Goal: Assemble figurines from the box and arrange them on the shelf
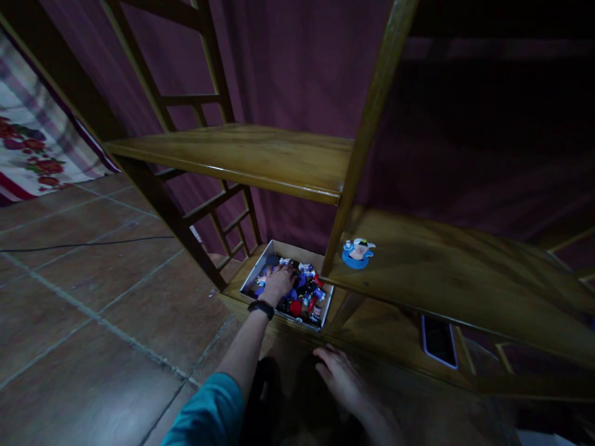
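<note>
"From which side can the cardboard box (303, 253) be entered?"
"From the front, beneath the upper wooden shelf (242, 155); that gap is partly filled by the left hand (277, 284), dipped among the small colourful pieces (304, 290)."
"Where is passage blocked?"
"The left is fenced by the lattice panel (214, 204), the back is screened by the purple curtain (302, 74), and the right is barred by the upright post (365, 136) and right-hand shelf (432, 266)."
"And the right hand (341, 375)?"
"It is held outside, with open room around it before the box."

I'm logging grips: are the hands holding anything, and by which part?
The left hand is in the box among small items; whether it grips one cannot be told. The right hand holds nothing visible.
</note>
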### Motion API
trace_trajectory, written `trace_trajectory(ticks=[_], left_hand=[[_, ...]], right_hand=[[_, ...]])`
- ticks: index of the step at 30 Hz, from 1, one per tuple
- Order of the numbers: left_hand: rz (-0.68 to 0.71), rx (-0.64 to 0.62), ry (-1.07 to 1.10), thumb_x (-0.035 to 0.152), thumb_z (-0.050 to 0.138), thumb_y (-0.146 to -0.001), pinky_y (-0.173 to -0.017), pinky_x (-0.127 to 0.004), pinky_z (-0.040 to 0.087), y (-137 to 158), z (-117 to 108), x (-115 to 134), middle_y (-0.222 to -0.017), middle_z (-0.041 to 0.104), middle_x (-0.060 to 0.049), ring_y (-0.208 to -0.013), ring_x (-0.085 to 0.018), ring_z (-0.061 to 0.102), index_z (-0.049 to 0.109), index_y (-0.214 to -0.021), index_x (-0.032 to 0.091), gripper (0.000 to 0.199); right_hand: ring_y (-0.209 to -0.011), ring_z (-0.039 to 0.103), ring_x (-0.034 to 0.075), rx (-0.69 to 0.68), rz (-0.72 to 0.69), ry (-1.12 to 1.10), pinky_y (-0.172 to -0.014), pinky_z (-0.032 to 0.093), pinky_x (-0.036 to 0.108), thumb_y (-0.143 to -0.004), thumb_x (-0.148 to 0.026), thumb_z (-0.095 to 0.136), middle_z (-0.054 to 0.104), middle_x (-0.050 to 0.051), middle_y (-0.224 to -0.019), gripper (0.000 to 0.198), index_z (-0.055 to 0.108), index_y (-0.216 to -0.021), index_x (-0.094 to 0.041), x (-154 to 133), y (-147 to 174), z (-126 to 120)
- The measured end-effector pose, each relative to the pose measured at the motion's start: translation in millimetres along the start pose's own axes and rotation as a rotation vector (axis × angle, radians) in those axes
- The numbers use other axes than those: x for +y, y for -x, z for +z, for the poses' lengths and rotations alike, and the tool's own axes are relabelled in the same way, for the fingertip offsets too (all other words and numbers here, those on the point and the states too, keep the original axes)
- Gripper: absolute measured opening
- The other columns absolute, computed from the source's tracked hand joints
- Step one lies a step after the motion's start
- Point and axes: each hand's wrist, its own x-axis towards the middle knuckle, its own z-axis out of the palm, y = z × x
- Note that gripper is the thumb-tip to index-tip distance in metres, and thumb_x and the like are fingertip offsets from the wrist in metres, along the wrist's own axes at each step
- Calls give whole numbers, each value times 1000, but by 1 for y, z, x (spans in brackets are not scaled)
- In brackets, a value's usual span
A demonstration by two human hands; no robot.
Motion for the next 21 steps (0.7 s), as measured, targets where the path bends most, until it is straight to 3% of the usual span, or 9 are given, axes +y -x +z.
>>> trace_trajectory(ticks=[5,8,11,21], left_hand=[[-30,44,-65,9,43,-74,-98,-48,18,4,-11,0,-102,62,-10,-106,-27,47,66,-88,21,29],[8,92,-70,13,41,-78,-96,-43,23,1,-11,6,-102,62,-12,-106,-27,46,65,-94,18,29],[39,38,-55,13,39,-78,-93,-41,27,0,-2,13,-108,60,-11,-106,-26,45,62,-102,19,34],[-17,-58,-114,12,48,-68,-97,-47,21,-2,14,15,-126,47,-10,-114,-30,38,57,-110,20,44]], right_hand=[[-115,48,21,-11,18,0,-95,36,34,-85,-26,40,55,5,-123,33,54,-114,-26,1,-1,0],[-116,47,21,-14,31,6,-95,35,34,-85,-26,39,54,5,-124,33,54,-115,-26,2,-2,0],[-118,46,22,-26,32,8,-96,35,35,-85,-26,39,55,6,-124,34,54,-115,-25,2,-2,0],[-120,43,21,-64,52,21,-98,33,35,-85,-26,38,51,6,-128,36,51,-119,-24,1,-1,-2]])
